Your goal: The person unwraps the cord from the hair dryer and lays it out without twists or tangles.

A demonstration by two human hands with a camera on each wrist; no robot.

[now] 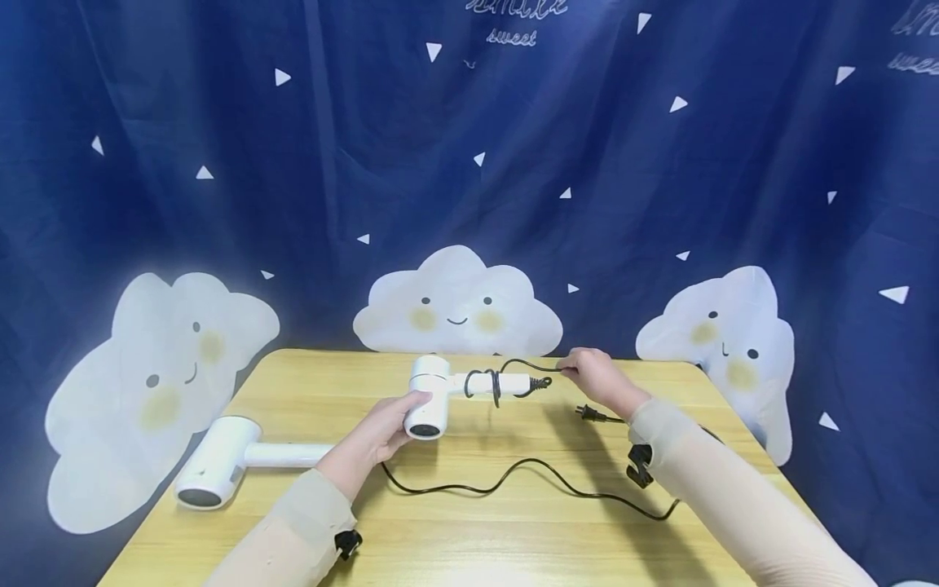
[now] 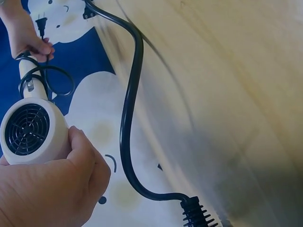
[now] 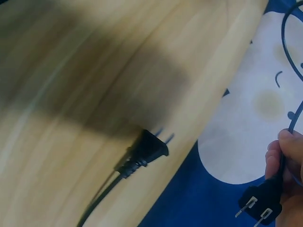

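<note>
A white hair dryer [image 1: 433,408] is held above the table, its handle pointing right. My left hand [image 1: 385,424] grips it around the head; the dark grille [image 2: 27,128] of its air inlet shows in the left wrist view. Black cord [image 1: 495,387] loops loosely around the handle. To the right, my right hand [image 1: 597,377] pinches the cord close to its two-pin plug [image 3: 260,204]. A second white hair dryer [image 1: 220,465] lies at the table's left, part of its handle hidden behind my left forearm.
The second dryer's black cord [image 1: 528,461] snakes across the wooden table [image 1: 469,538] beneath my hands. A two-pin plug [image 1: 590,413] lies on the right side, near my right wrist. Behind the table hangs a blue curtain [image 1: 469,196] printed with clouds.
</note>
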